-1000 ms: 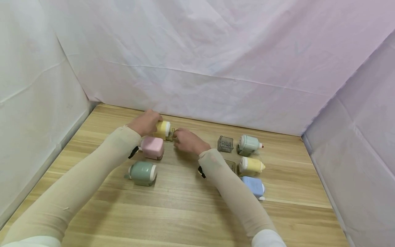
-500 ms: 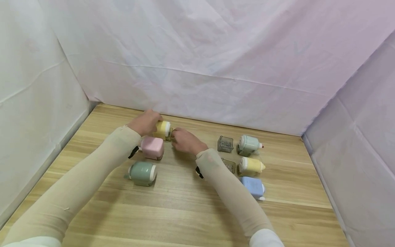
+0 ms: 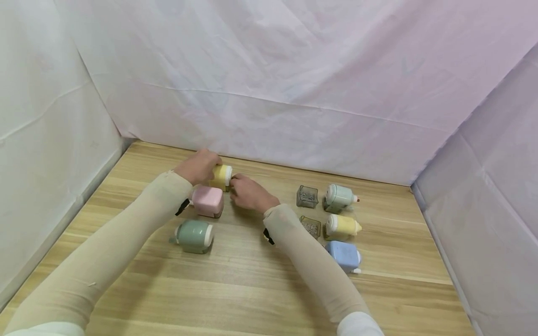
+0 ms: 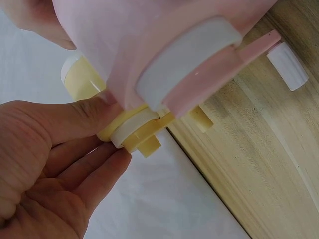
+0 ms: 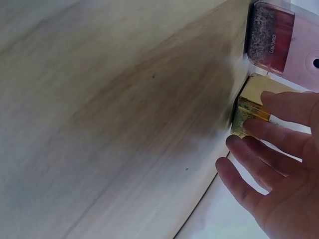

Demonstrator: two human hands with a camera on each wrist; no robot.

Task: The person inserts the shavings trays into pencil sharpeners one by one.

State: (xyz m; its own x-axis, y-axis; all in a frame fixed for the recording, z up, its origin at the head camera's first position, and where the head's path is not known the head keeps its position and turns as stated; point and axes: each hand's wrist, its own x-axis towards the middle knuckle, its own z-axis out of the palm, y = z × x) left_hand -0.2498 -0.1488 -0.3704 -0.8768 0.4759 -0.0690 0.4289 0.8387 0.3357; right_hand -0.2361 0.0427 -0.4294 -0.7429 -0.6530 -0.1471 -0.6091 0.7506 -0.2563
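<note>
My left hand (image 3: 198, 166) grips the far-left yellow sharpener (image 3: 220, 177) from behind, its thumb and fingers around the crank end (image 4: 137, 129) in the left wrist view. My right hand (image 3: 251, 192) is at the sharpener's opposite end. In the right wrist view its fingers are spread and loosely bent, one fingertip against the see-through shavings drawer (image 5: 240, 115), the thumb by the yellow body (image 5: 261, 90). The drawer sits in the body. Beside it, nearer me, lies a pink sharpener (image 3: 208, 199) with shavings behind its clear front.
A green sharpener (image 3: 194, 236) stands nearest on the left. On the right are a pale green one (image 3: 338, 196), a yellow one (image 3: 342, 225) and a blue one (image 3: 344, 255). Two clear drawers of shavings (image 3: 307, 196), (image 3: 311, 227) lie left of them. White cloth (image 3: 269, 121) hangs behind.
My right hand has moved left toward the yellow sharpener, and the drawer that stuck out has slid into its body. My left hand has stayed in place.
</note>
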